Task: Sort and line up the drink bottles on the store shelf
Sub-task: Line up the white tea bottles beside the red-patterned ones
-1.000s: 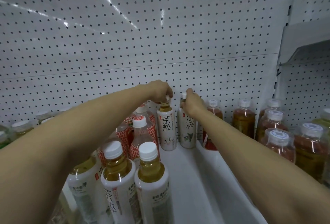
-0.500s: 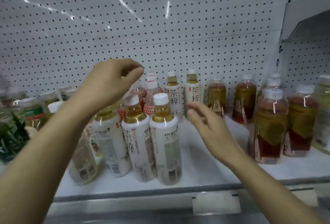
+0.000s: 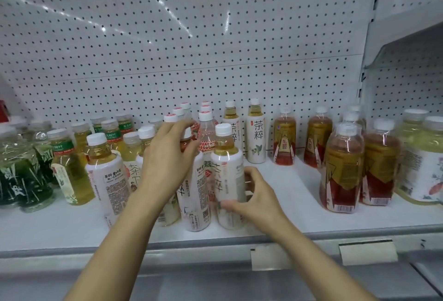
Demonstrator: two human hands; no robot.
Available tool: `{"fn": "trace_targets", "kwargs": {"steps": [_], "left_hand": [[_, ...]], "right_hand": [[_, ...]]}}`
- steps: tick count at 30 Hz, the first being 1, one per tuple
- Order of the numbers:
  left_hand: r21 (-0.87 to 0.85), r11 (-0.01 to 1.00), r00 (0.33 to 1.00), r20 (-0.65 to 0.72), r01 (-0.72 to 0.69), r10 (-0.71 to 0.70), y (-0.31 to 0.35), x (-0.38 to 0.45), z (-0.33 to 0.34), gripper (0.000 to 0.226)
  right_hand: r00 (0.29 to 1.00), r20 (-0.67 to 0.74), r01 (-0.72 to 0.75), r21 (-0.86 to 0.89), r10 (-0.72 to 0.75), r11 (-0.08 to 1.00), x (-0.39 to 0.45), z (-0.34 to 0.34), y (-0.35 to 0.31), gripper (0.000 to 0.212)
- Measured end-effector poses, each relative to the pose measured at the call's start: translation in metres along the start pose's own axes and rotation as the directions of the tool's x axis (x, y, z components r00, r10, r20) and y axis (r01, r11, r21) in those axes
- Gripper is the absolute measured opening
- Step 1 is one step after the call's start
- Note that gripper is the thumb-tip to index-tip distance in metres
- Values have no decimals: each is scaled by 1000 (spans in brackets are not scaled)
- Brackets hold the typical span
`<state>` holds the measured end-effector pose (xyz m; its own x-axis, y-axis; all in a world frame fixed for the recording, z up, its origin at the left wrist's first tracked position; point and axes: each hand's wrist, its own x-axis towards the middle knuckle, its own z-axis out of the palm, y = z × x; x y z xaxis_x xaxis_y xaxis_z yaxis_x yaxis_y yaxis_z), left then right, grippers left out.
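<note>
The left hand (image 3: 165,161) curls its fingers (image 3: 182,128) round the neck of a white-labelled tea bottle (image 3: 194,195), which stands upright directly under them at the shelf (image 3: 287,195) front. Just right of it, touching, stands a second tea bottle (image 3: 227,171), also upright; the right hand (image 3: 254,195) pinches its lower body from the right side. Matching bottles (image 3: 256,137) stand well behind both hands, so the coming move probably runs backward.
</note>
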<state>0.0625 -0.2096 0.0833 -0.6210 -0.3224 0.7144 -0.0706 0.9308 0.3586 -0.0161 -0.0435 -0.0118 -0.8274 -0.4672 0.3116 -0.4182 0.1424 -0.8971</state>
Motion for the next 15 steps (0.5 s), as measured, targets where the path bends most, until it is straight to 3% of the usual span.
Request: {"fn": "trace_targets", "kwargs": {"steps": [5,7,9,11,15], "left_hand": [[-57,998,999,-33,37,-39,5,-10,10,44],[-75,996,997,-58,41,-46,6,-12,13,44],[-85,995,996,-72,51,-57,5,-13,15,44],[-89,995,996,-74,52,-59,5,-14,16,45],[-98,994,996,-79,42,-50,2,-17,17,46]], "right_hand": [[979,203,-26,135,-2,991,5,-23,9,67],[992,124,-16,48,10,999,3,-9,10,80],[998,-57,-44,-84,39,995,1,9,10,93],[981,-188,-70,-117,47,991,2,16,10,88],[975,-206,-96,-74,79,993,23,-2,16,78]]}}
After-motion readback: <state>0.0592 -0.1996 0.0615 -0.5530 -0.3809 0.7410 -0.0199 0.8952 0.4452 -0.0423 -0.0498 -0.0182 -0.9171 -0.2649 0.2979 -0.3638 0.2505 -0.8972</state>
